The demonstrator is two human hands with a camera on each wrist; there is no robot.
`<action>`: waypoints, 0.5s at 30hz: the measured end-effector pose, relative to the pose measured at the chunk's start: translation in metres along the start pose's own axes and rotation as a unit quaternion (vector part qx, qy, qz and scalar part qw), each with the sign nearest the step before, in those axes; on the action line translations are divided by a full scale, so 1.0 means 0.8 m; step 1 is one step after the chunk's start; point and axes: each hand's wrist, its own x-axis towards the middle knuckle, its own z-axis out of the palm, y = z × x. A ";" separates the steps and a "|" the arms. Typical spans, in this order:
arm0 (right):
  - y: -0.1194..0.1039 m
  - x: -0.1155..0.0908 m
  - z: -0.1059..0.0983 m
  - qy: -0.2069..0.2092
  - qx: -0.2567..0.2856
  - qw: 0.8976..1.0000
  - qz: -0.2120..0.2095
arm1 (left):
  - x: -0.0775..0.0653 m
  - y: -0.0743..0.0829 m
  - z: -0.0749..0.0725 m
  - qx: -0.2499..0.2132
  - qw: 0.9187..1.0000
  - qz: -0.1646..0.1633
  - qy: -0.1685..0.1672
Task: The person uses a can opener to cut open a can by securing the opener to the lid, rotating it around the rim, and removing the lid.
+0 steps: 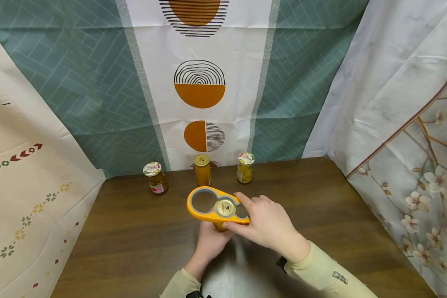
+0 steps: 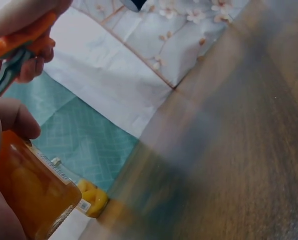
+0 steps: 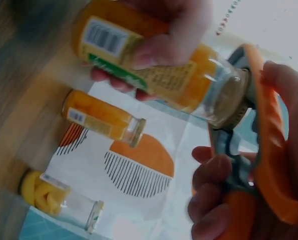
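My left hand [image 1: 210, 243] grips a glass jar of orange fruit [image 3: 176, 82] around its body, above the table. Across the jar's gold lid [image 1: 225, 207] lies an orange and grey jar opener [image 1: 204, 215]; its grey inner edges stand around the lid. The opener's handle end is in my right hand [image 1: 268, 223], thumb on the near side and index finger along the far side. In the right wrist view the jar lies slanted, its label showing, and the lid sits between the opener's grey parts. The left wrist view shows only the jar's lower part.
Along the back of the brown wooden table [image 1: 134, 231] stand a jar of dark contents with a patterned lid [image 1: 157, 183], another jar of orange fruit [image 1: 203, 174] and a jar of yellow fruit [image 1: 244, 174]. Patterned cloths [image 1: 97, 91] hang behind and at both sides.
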 end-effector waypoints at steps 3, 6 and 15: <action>0.002 0.003 0.001 0.033 -0.004 0.999 -0.026 | 0.001 0.001 -0.001 0.004 1.000 -0.001 0.005; 0.004 0.006 0.001 0.043 -0.005 0.998 -0.048 | -0.001 0.001 -0.004 0.006 1.000 -0.007 0.003; 0.020 0.017 -0.011 0.049 -0.027 0.988 -0.144 | -0.004 0.007 -0.019 -0.055 0.995 -0.001 -0.079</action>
